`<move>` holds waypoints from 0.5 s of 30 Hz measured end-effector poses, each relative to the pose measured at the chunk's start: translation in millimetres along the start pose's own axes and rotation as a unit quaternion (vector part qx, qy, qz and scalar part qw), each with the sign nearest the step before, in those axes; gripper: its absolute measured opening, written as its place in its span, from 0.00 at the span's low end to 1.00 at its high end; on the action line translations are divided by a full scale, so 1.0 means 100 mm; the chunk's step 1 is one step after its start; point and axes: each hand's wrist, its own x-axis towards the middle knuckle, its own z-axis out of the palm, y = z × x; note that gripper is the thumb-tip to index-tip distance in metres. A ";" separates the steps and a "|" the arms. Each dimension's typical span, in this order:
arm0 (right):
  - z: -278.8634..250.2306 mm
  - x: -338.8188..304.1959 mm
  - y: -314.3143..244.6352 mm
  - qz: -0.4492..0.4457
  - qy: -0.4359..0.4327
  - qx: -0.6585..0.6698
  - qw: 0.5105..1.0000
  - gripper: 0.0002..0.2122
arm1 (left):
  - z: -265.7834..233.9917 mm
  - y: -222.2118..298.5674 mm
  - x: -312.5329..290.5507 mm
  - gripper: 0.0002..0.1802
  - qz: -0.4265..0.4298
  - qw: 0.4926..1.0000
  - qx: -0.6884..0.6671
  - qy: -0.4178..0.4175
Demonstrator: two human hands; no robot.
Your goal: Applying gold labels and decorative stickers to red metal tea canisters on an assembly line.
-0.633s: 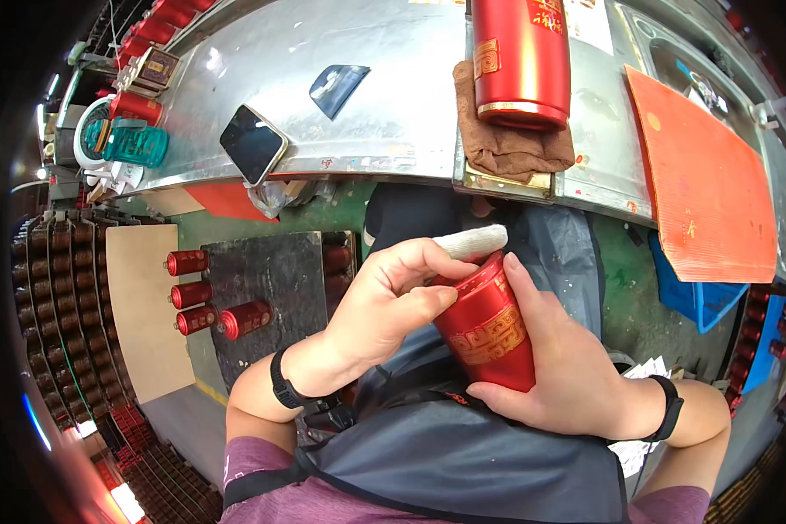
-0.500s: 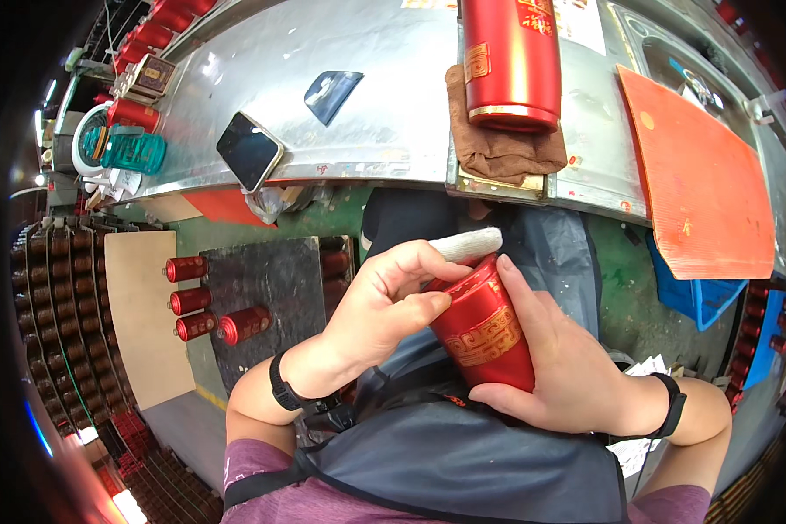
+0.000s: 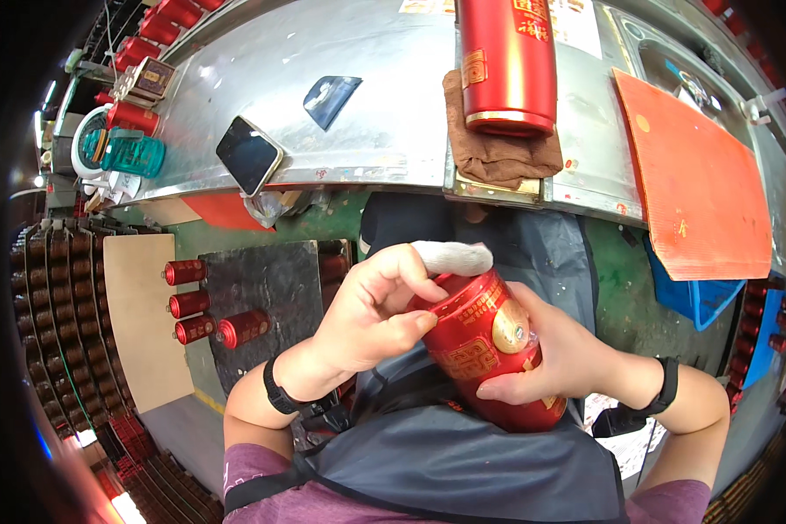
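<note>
A red canister [image 3: 463,342] with gold patterns and a round gold emblem is tilted in front of my apron. My right hand [image 3: 557,342] wraps its side, with the thumb across the front. At its upper rim is my left hand [image 3: 371,314], thumb and fingers closed on the edge. A whitish cloth finger cover [image 3: 454,258] on one left finger reaches along the far side of the rim. The fingertips behind the rim are hidden.
On the metal bench [image 3: 367,148], a larger red canister [image 3: 511,79] lies on a folded brown cloth [image 3: 502,157]. A phone [image 3: 249,155], teal bottle [image 3: 135,155] and orange board [image 3: 699,183] are also there. Red canisters [image 3: 243,328] lie on a dark board at left.
My right hand has turned the canister, bringing the round gold emblem into sight, and its grip has shifted on the side. The left hand and finger cover have moved slightly left along the rim.
</note>
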 end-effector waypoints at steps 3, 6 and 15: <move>0.05 -0.04 0.05 -0.032 0.026 -0.051 0.998 0.47 | 0.00 0.02 0.01 0.05 -0.002 1.000 0.001 -0.004; 0.02 -0.03 0.10 -0.053 0.028 -0.100 0.993 0.48 | -0.04 0.14 0.01 0.07 -0.029 0.999 0.018 -0.018; 0.03 0.04 0.09 -0.059 -0.002 -0.085 0.995 0.48 | -0.16 0.23 -0.12 0.13 -0.072 0.996 0.044 -0.034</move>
